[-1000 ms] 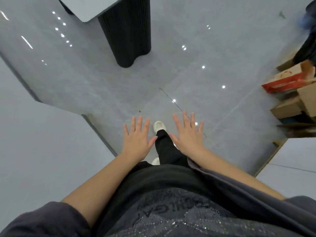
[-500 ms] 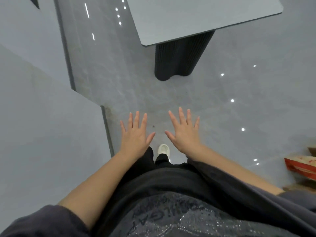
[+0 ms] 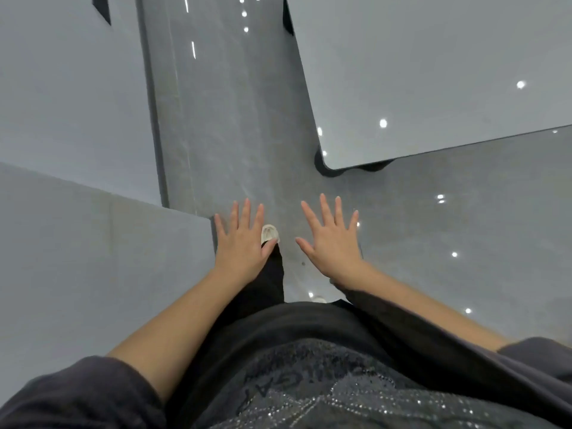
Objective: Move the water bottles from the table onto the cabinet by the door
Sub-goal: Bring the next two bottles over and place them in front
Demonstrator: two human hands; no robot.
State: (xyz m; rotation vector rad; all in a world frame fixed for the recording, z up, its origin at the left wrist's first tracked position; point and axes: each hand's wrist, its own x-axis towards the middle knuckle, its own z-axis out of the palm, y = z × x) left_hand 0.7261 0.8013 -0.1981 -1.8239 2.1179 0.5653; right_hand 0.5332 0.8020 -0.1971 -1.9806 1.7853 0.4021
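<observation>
No water bottle is in view. My left hand [image 3: 243, 243] and my right hand [image 3: 332, 239] are held out in front of me, palms down, fingers straight and spread, holding nothing. A grey table top [image 3: 433, 72] with a rounded corner fills the upper right, its dark base just showing under the near edge. The hands hang over the glossy floor, below and left of that corner.
Pale grey wall or cabinet surfaces [image 3: 77, 243] stand close on my left, with a corner beside my left hand. A strip of shiny grey floor [image 3: 235, 134] runs ahead between them and the table. My white shoe [image 3: 270, 233] shows between the hands.
The view has swung and moved forward: the table has come much nearer, now filling the upper right. The cardboard boxes at the right have left the view. Both hands stay spread and empty.
</observation>
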